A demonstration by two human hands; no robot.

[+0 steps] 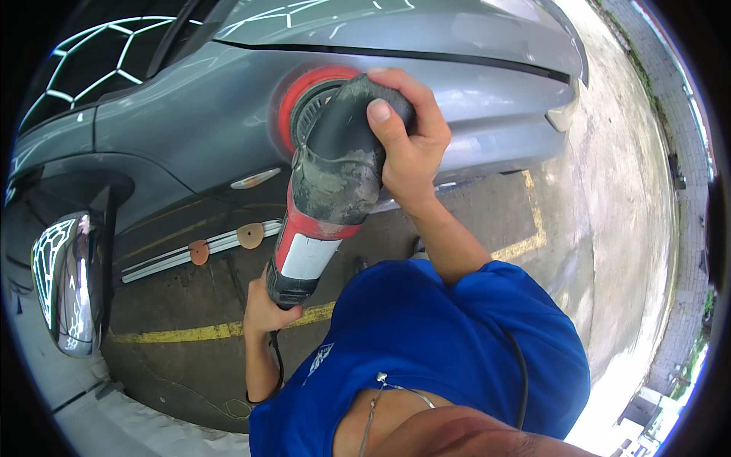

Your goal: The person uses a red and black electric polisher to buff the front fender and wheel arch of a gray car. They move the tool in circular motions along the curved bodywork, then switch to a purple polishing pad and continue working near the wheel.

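Both my hands are on a red and black rotary polisher (325,171) with worn, dust-smeared black covering on its head. My right hand (414,137) wraps over the head end, thumb on top. Lower down, my left hand (265,308) grips the rear of the body, beside its power cord (278,357). The polisher's red pad (284,111) lies against the grey painted fender (194,125) of a car, just below the hood seam. The pad's edge looks blurred. The polisher head hides part of the pad and panel.
A chrome side mirror (71,285) juts out at the left. The hood (457,28) lies beyond the fender, which has a small side lamp (255,179). On the floor are pale rails (223,244) with two orange-brown discs, a yellow line (188,334) and a thin loose cord (188,388).
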